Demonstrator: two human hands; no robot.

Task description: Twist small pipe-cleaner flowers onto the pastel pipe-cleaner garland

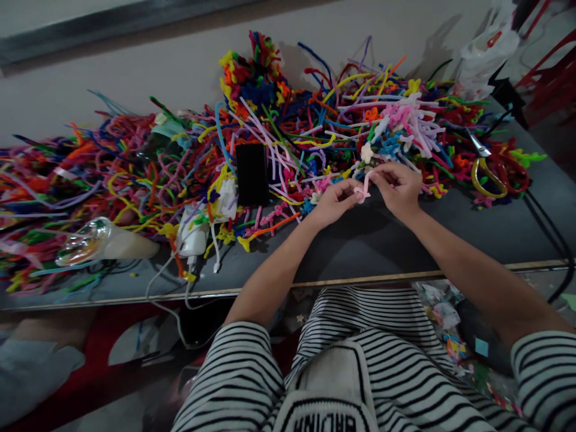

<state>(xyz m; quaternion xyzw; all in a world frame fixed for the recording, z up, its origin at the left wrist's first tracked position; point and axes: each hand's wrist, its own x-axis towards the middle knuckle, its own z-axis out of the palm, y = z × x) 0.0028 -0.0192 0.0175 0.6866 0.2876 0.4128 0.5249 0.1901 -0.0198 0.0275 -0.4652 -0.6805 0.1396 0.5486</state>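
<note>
Left hand [336,200]: pinches a pink pipe cleaner [366,182] by its curled lower part
Right hand [396,185]: holds its upper end
Scissors [483,158]: three o'clock from the hands
Black device [251,175]: nine o'clock
Plastic bag [480,67]: half past one
Pipe-cleaner heap [310,111]: nine through three

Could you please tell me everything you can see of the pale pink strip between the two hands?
The pale pink strip is thin and bendable-looking, perhaps a fuzzy craft stem, though its texture is too small to confirm. Its lower part is bent into a small loop or fold, beside the left hand's fingers; the upper part rises, slightly curved, to the right hand's fingers. Both hands pinch it, over the dark tabletop. Fingers hide its ends.
</note>
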